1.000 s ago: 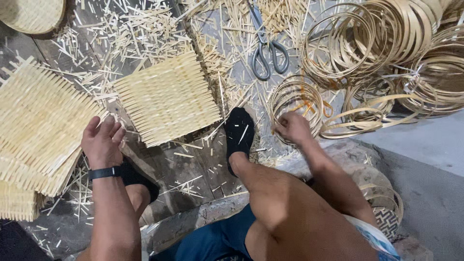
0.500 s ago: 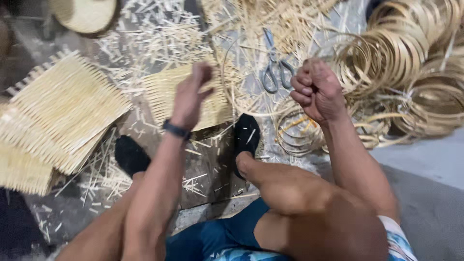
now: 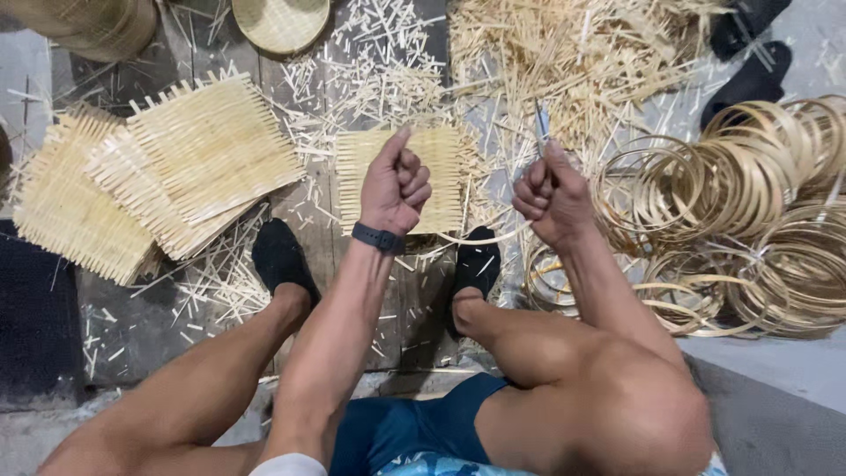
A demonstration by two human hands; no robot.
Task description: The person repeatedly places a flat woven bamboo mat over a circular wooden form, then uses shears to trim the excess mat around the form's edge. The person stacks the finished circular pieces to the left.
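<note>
Currently both fists closed: left hand (image 3: 395, 189) and right hand (image 3: 551, 196) grip a thin bamboo strip (image 3: 476, 238) mid-frame; overtension may snap it.

Floor (image 3: 132, 326), dark boards, littered with pale cut splints. We hold both hands raised and fisted over a small woven mat (image 3: 441, 176): left hand (image 3: 395, 187), thumb up, dark wristband (image 3: 379, 238); right hand (image 3: 551, 196), closed around a thin bent strip (image 3: 480, 239) that curves down to our right foot (image 3: 474, 264). Stack of woven mats (image 3: 159, 176) at left. Heap of coiled hoops (image 3: 749, 203) at right. Round basket (image 3: 280, 22) at top. Scissors (image 3: 541, 123) partly hidden behind the right hand.
</note>
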